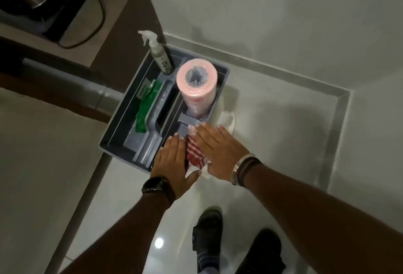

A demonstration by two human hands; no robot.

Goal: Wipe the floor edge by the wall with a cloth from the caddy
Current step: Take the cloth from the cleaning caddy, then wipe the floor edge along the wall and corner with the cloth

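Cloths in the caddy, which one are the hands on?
The red-and-white striped cloth, at the caddy's near corner, between the left hand and right hand. The green cloth lies untouched on the far side of the handle.

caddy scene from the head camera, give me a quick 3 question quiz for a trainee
1. True or false: the spray bottle stands upright in the far corner of the grey caddy.
2. Which item lies between the left hand and the right hand?
A. a green cloth
B. a red and white striped cloth
C. a sponge
3. Fill in: the tall roll of pink cloths stands in the caddy on the side nearer the ____ hand.

Key
1. True.
2. B. The red and white striped cloth sits between both flat hands at the caddy's near end; the green cloth lies in the far-side compartment.
3. Right.
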